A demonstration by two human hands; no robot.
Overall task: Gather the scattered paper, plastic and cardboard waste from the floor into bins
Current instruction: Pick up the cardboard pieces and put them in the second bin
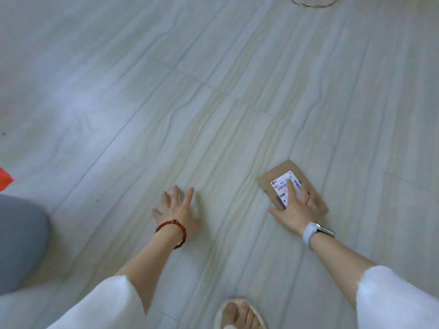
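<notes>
My right hand (293, 211) lies flat, fingers (291, 189) straight on the cardboard piece (270, 180), not yet lifted off the floor (166, 103). Left hand (177, 210) is spread and holding nothing; no bin clearly visible, so binning remains.

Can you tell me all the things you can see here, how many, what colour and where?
cardboard piece: one, brown, flat on the floor at the right, under the right hand
label: one, white with black print, stuck on the cardboard piece
floor: one, pale grey with wavy streaks, fills the picture
red thing: one, red-orange, at the left edge, mostly cut off, cannot tell what it is
round rim: one, pale with a dark edge, at the top edge, mostly cut off
bracelet: one, red beads, on the left wrist
watch: one, pale band, on the right wrist
slipper: one, pale, on the foot at the bottom edge
left hand: one, fingers spread, holds nothing
right hand: one, fingers lie on the label
</notes>
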